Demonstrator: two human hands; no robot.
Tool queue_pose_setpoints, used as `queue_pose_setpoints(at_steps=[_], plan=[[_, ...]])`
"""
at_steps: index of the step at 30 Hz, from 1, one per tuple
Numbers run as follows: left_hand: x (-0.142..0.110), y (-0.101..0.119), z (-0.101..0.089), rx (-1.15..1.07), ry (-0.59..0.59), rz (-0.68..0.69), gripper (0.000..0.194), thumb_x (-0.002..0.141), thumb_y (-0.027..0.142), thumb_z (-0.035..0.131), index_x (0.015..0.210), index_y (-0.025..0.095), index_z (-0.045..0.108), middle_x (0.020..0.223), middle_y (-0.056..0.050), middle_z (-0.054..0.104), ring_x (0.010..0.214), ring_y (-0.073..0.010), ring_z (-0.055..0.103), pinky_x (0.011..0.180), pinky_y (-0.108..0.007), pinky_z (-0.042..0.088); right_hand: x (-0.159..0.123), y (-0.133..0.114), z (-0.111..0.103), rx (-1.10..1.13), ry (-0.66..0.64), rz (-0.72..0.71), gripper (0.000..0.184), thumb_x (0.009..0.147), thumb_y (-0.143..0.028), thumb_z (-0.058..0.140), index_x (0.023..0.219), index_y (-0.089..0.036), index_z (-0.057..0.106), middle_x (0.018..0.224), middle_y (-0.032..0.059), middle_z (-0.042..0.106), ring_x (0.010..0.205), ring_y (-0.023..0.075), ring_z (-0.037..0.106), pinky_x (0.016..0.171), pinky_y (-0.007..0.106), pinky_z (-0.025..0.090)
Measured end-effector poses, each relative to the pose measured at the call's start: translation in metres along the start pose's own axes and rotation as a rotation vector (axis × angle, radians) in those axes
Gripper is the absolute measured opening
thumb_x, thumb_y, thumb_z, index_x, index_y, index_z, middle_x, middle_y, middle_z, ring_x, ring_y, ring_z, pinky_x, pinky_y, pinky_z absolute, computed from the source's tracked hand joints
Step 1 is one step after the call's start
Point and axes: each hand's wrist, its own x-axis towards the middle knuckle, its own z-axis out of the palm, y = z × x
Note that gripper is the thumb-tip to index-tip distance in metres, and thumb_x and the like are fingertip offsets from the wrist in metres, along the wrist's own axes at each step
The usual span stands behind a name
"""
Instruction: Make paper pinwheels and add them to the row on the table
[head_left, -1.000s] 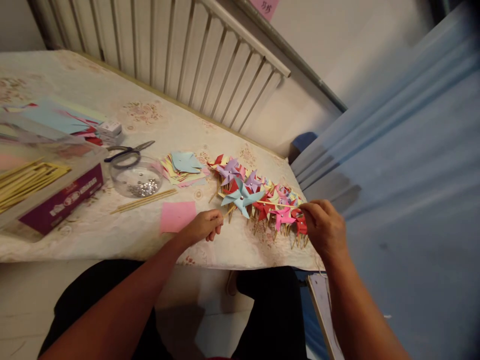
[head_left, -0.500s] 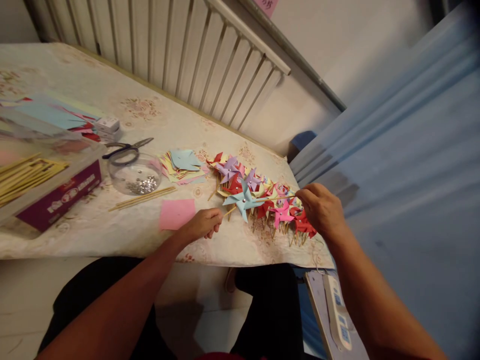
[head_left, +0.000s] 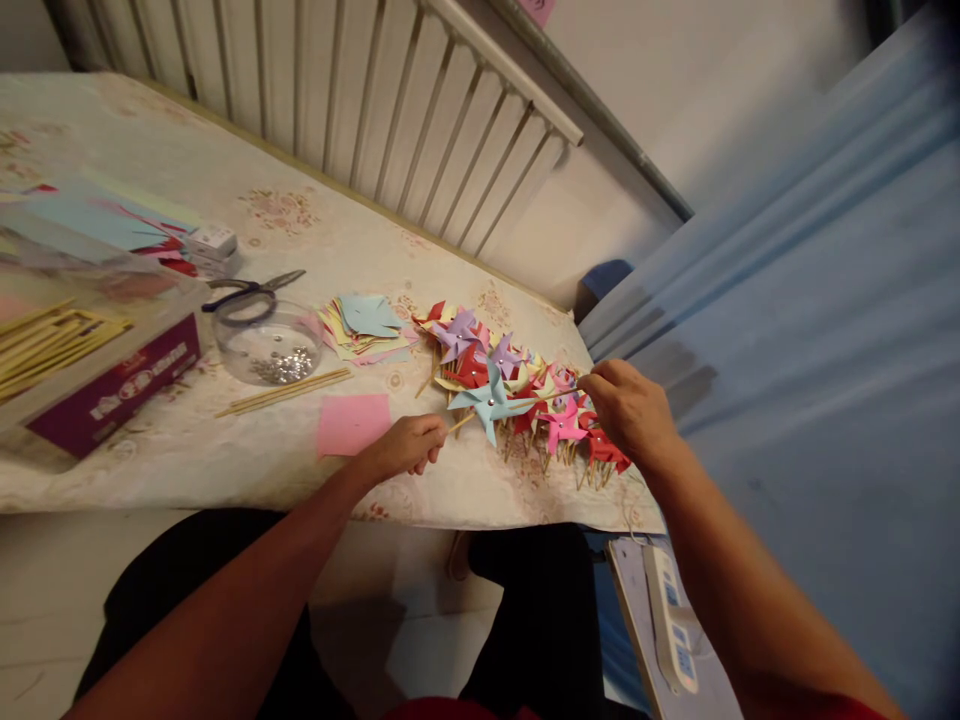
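A light blue paper pinwheel (head_left: 490, 402) with a shiny pin at its centre is held up in front of me. My left hand (head_left: 411, 445) is closed around the lower end of its wooden stick. From the right, my right hand (head_left: 628, 402) pinches a second thin stick (head_left: 553, 395), whose far end reaches a blade of the pinwheel; whether it touches cannot be made out. Behind and below lie several finished pinwheels (head_left: 564, 426) in red, pink, purple and yellow, heaped on the table. A pink paper square (head_left: 354, 424) lies left of my left hand.
Left on the flowered tablecloth (head_left: 300, 490) are wooden sticks (head_left: 285, 392), a round clear dish (head_left: 262, 372) of metal pins, scissors (head_left: 251, 295), cut paper squares (head_left: 369, 318) and a plastic box (head_left: 120, 400) of sticks. A power strip (head_left: 670, 620) lies low at right.
My right hand has moved slightly left with its stick, toward the pinwheel. My left hand stays in place, holding the pinwheel. The camera view has shifted a little.
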Motion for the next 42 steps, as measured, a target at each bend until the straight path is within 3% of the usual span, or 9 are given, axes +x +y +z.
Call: queue_pose_setpoints(at_steps=[15,42], plan=[[-0.002,0.005,0.001,0.0,-0.009,-0.038,0.023,0.081,0.038,0.041,0.069,0.019,0.045,0.061,0.003,0.053,0.042,-0.0074,0.044,0.041,-0.021,0.035,0.005,-0.012,0.007,0.071,-0.019,-0.069,0.028,0.088,-0.011,0.04,0.094,-0.022,0.066,0.097,0.0071,0.063,0.086,0.0192,0.052,0.064,0.027,0.033],[-0.004,0.009,0.0,0.011,0.0,-0.035,0.024,0.082,0.037,0.041,0.066,0.018,0.045,0.06,0.003,0.053,0.041,-0.0071,0.045,0.042,-0.02,0.034,0.003,-0.011,0.005,0.061,-0.049,-0.041,0.025,0.088,-0.013,0.043,0.091,-0.023,0.066,0.094,0.0062,0.063,0.084,0.0188,0.053,0.06,0.027,0.032]])
